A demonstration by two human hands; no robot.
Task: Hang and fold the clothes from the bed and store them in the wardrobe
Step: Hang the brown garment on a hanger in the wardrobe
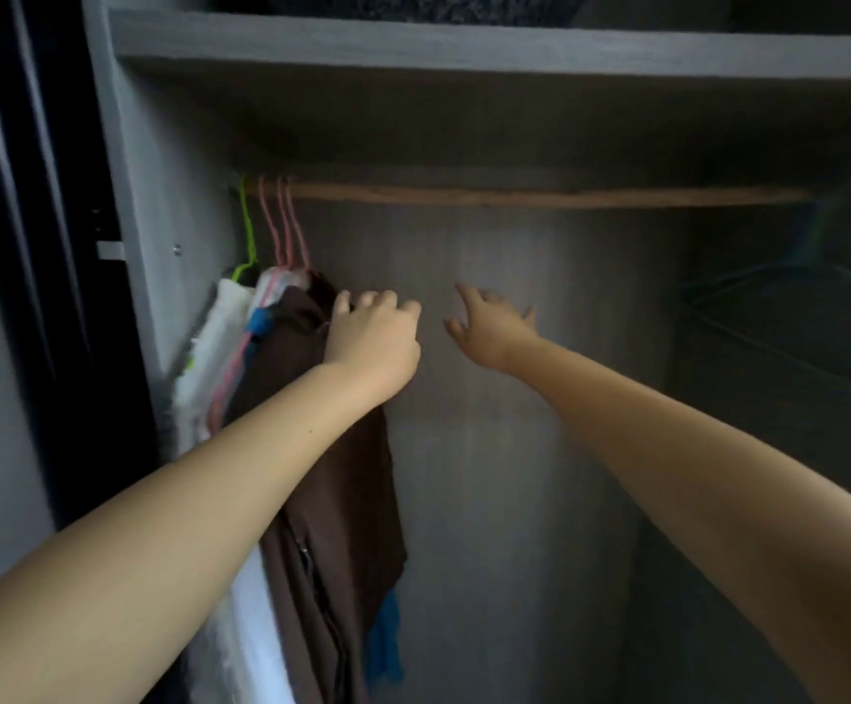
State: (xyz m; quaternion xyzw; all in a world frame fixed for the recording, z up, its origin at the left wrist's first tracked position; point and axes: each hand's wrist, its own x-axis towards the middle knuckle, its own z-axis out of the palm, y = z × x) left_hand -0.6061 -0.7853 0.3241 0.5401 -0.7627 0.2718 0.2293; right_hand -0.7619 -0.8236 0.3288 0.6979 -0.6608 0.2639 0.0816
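Observation:
Inside the grey wardrobe [159, 144] a wooden rail [540, 195] runs left to right. At its left end hang a green hanger [246, 221] and pink hangers [286, 221] with clothes: a white garment [212, 348], a striped one and a brown garment [342, 500]. My left hand [375, 337] rests against the top of the brown garment, fingers loosely bent. My right hand [489, 325] hovers to the right of it in front of the back panel, fingers spread and holding nothing.
A shelf [464, 48] spans the wardrobe above the rail, with something dark on top. Empty green and blue hangers [789, 297] hang in the dim right corner. A dark curtain [17, 195] hangs left of the wardrobe.

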